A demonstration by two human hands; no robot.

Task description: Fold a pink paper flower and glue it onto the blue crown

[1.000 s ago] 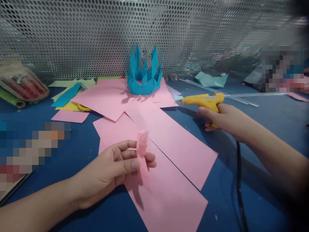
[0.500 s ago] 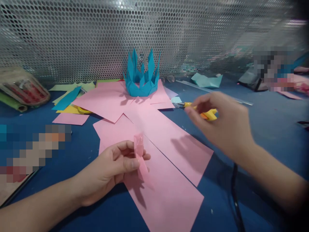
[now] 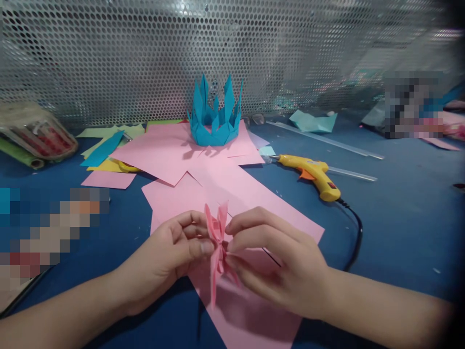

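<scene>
Pink folded paper pieces (image 3: 218,237), origami-like with pointed flaps, are held together upright between my hands. My left hand (image 3: 174,257) is closed in a pinch on their left side, thumb in front. My right hand (image 3: 279,261) pinches the right side, its fingertips close to the middle of the folds; part of the paper there is hidden. Beneath both hands lie flat pink paper sheets (image 3: 261,203). Beyond my right hand, a yellow glue gun (image 3: 308,169) with an orange trigger rests on its side on the blue table.
A blue folded-paper crown shape (image 3: 214,131) stands on pink sheets at the back. Clear glue sticks (image 3: 352,173) lie around the glue gun. Paper scraps (image 3: 109,179) and a plastic jar (image 3: 39,131) are on the left. A perforated metal panel (image 3: 145,58) rises behind; a black cord (image 3: 359,232) trails right.
My right hand has left the glue gun and come down left to the pink folded paper. A second pink folded part now shows against the one in my left hand, which stayed nearly still.
</scene>
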